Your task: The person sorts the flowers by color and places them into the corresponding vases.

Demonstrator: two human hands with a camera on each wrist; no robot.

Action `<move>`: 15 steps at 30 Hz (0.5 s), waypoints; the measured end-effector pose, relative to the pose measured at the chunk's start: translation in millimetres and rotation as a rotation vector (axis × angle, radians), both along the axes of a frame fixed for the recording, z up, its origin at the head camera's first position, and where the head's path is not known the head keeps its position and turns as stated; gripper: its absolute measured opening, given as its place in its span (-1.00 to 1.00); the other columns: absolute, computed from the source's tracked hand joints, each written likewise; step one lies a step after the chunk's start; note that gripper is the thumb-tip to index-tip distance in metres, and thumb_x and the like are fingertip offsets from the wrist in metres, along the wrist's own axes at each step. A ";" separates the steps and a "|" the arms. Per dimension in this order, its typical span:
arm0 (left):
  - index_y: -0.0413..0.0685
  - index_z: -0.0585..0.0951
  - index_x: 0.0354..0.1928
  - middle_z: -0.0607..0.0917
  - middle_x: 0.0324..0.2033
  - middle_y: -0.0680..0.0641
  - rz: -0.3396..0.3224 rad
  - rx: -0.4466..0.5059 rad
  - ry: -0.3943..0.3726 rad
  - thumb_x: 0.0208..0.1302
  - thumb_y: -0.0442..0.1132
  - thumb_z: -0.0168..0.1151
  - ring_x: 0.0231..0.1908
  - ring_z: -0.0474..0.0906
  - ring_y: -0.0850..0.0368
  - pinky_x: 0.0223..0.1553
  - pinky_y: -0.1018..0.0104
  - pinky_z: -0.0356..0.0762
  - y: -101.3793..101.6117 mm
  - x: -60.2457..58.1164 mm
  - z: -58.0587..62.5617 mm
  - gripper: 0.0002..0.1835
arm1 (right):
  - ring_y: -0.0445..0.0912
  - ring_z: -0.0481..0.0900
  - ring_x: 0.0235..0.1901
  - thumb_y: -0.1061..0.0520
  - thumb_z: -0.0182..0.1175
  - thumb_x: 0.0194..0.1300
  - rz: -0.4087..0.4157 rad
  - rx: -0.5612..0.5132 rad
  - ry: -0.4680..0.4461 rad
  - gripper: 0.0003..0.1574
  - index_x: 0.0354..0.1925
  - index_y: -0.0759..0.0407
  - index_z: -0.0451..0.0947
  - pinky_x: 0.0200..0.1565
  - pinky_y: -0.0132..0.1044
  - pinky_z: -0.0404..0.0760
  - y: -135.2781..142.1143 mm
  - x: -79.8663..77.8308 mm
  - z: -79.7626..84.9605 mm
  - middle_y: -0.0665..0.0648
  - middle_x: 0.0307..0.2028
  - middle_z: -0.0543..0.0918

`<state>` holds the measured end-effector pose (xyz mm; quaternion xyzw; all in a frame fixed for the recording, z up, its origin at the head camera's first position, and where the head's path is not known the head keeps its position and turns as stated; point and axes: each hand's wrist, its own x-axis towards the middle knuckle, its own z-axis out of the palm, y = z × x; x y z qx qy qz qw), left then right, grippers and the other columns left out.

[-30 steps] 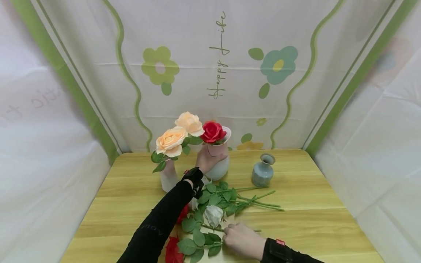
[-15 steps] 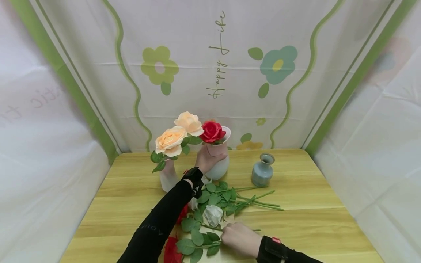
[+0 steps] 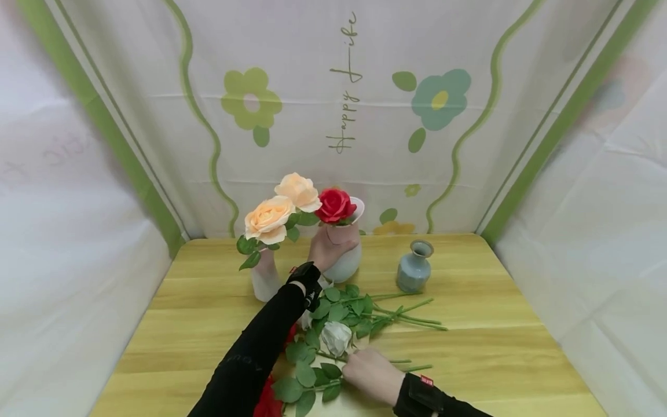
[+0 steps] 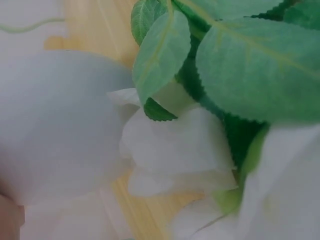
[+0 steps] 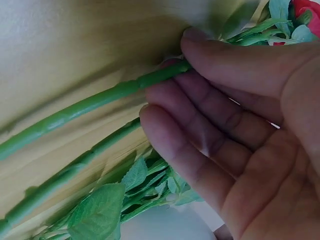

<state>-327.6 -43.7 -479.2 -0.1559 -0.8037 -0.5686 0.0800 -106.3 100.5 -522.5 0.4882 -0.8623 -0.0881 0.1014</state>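
Observation:
My left hand (image 3: 324, 250) grips the pink and white vase (image 3: 344, 263) around its upper body. A red rose (image 3: 336, 205) stands in this vase. At the front, my right hand (image 3: 371, 375) pinches a green rose stem (image 5: 95, 104) between thumb and fingertips, close over the table. Leaves and a red rose (image 3: 268, 401) lie to the left of that hand, in line with the stem. A second stem (image 5: 75, 167) runs beside the fingers in the right wrist view. White roses (image 4: 175, 145) lie close to the vase in the left wrist view.
A slimmer vase (image 3: 264, 281) with peach roses (image 3: 269, 220) stands left of my left hand. The small blue-grey vase (image 3: 414, 269) is at the back right. Several leafy stems (image 3: 411, 317) and a white rose (image 3: 336, 338) lie across the middle of the wooden table (image 3: 495, 347).
My right hand has shifted slightly left, and a second stem end now shows to its right. The head view has tilted a little. My left hand keeps its hold on the vase.

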 end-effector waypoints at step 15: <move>0.08 0.35 0.37 0.55 0.11 0.05 0.002 -0.003 0.008 -0.01 -0.02 0.51 0.07 0.46 0.15 0.14 0.15 0.43 1.8 -3.7 0.3 -0.14 | -0.28 0.40 -0.61 0.32 0.41 0.02 -0.171 -0.062 -0.097 -0.60 -0.69 -0.06 0.48 -0.56 -0.42 0.42 5.8 -4.6 -0.5 -0.12 -0.61 0.51</move>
